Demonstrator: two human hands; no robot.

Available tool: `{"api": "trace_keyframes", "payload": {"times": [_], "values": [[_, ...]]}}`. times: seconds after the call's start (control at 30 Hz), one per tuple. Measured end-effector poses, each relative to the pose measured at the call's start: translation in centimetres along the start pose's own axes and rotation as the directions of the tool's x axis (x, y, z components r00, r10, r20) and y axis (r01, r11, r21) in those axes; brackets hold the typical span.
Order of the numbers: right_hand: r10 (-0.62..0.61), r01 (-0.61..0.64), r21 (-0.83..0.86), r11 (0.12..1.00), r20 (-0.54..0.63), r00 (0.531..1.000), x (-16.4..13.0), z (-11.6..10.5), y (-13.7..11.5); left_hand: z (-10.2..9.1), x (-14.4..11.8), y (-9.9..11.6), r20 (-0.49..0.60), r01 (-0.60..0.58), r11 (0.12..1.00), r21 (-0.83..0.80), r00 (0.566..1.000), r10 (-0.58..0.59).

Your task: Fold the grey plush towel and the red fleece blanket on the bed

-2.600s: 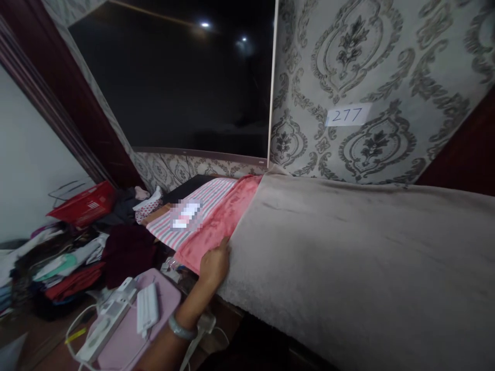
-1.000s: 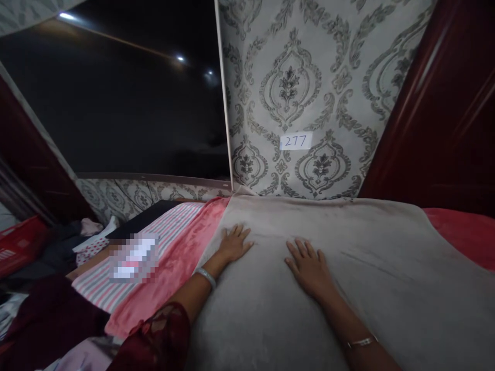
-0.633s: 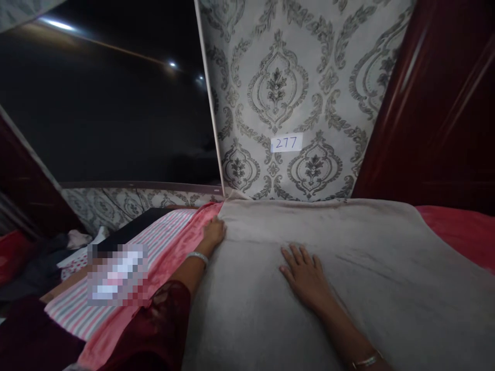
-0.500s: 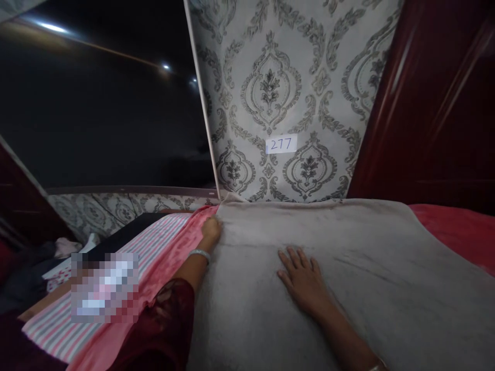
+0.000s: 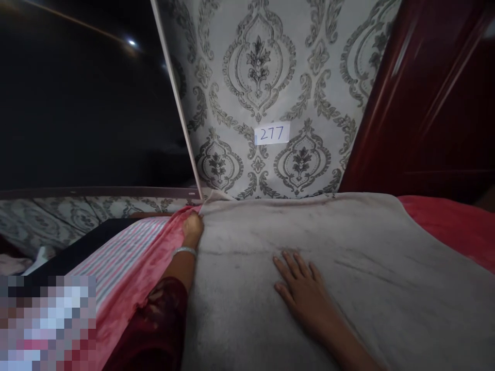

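Note:
A grey-beige fleece blanket point(image 5: 348, 268) is spread over the surface in front of me. My right hand point(image 5: 299, 288) lies flat on its middle, fingers apart. My left hand point(image 5: 192, 228) is at the blanket's far left corner by the wall, fingers curled at the edge where it meets a pink blanket point(image 5: 147, 268); whether it grips the edge is unclear. A bangle point(image 5: 184, 251) sits on my left wrist, and a dark red sleeve point(image 5: 154, 330) covers that arm.
A pink-and-grey striped cloth point(image 5: 116, 257) lies left of the pink blanket. Patterned wallpaper carries a label reading 277 point(image 5: 271, 134). A dark screen point(image 5: 85, 103) fills the upper left. Dark red wood point(image 5: 425, 103) stands at right, with red fabric point(image 5: 452, 226) below it.
My left hand slid from flat on the blanket up along its left edge to the far corner. My right hand stayed flat in place. The view swung rightward.

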State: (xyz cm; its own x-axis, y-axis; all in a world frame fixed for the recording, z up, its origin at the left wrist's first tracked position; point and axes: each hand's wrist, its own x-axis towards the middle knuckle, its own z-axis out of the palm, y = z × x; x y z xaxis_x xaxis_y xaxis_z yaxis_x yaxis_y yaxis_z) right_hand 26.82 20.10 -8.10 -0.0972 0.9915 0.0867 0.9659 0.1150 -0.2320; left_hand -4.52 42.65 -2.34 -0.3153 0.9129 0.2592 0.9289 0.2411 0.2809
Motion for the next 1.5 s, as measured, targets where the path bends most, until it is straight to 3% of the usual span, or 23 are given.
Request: {"api": "trace_keyframes", "payload": {"times": [0.1,0.2,0.27,0.37,0.43,0.6,0.67,0.77,0.83,1.03,1.1,1.17,1.3,1.37,1.43,1.5], "values": [[0.008,-0.008,-0.011,1.000,0.017,1.000,0.0,-0.1,-0.1,-0.4,-0.3,0.0,-0.035,-0.003,0.999,0.036,0.999,0.004],[0.015,-0.015,-0.003,1.000,0.030,0.999,0.1,-0.3,-0.3,-1.2,-0.9,0.7,-0.073,-0.150,0.986,0.071,0.985,0.155],[0.010,-0.010,0.011,1.000,0.025,1.000,0.1,-0.3,-0.3,-1.1,-1.4,1.6,-0.015,-0.355,0.932,0.077,0.934,0.357],[0.007,-0.007,0.019,1.000,0.030,1.000,0.1,-0.3,-0.2,0.3,-1.8,2.8,0.160,-0.587,0.808,0.045,0.803,0.574],[0.009,-0.010,0.019,1.000,0.032,0.999,0.1,-0.3,-0.2,1.4,-1.8,3.1,0.234,-0.610,0.791,0.048,0.776,0.585],[-0.002,0.001,0.037,0.999,0.021,1.000,0.1,-0.6,-0.3,1.9,-0.9,2.8,0.218,-0.424,0.892,0.156,0.896,0.387],[0.001,-0.002,0.046,0.999,0.033,0.999,0.1,-0.9,-0.4,1.1,-0.5,2.9,0.240,-0.388,0.905,0.173,0.908,0.343],[-0.002,0.000,0.048,0.999,0.045,0.999,-0.1,-1.4,-0.5,-0.7,-0.8,3.2,0.343,-0.412,0.896,0.164,0.876,0.340],[-0.004,0.002,0.035,0.999,0.049,0.999,-0.2,-1.6,-0.6,-1.7,-2.4,3.2,0.387,-0.449,0.881,0.151,0.847,0.365],[0.001,0.000,-0.020,1.000,0.049,0.999,-0.3,-1.6,-0.6,-1.5,-11.5,0.6,0.440,-0.658,0.751,0.053,0.691,0.574],[-0.003,0.005,-0.033,0.999,0.046,0.999,-0.3,-1.7,-0.6,-1.4,-12.7,-0.9,0.418,-0.657,0.751,0.069,0.702,0.576],[-0.005,0.007,-0.054,0.999,0.038,0.999,-0.4,-1.7,-0.5,-2.0,-12.3,-2.3,0.403,-0.611,0.785,0.105,0.748,0.528],[-0.011,0.011,-0.104,0.995,0.004,1.000,-0.6,-1.8,-0.4,-4.8,-10.5,-5.1,0.382,-0.470,0.863,0.184,0.843,0.378],[-0.013,0.012,-0.112,0.994,-0.001,1.000,-0.7,-1.7,-0.4,-6.1,-11.1,-6.1,0.351,-0.420,0.879,0.224,0.877,0.329],[-0.012,0.011,-0.110,0.994,-0.003,1.000,-0.7,-1.6,-0.4,-6.9,-13.2,-6.7,0.315,-0.416,0.876,0.245,0.888,0.333],[-0.013,0.012,-0.107,0.994,-0.013,1.000,-0.7,-1.5,-0.3,-7.0,-16.3,-7.2,0.305,-0.515,0.832,0.205,0.841,0.446]]}}
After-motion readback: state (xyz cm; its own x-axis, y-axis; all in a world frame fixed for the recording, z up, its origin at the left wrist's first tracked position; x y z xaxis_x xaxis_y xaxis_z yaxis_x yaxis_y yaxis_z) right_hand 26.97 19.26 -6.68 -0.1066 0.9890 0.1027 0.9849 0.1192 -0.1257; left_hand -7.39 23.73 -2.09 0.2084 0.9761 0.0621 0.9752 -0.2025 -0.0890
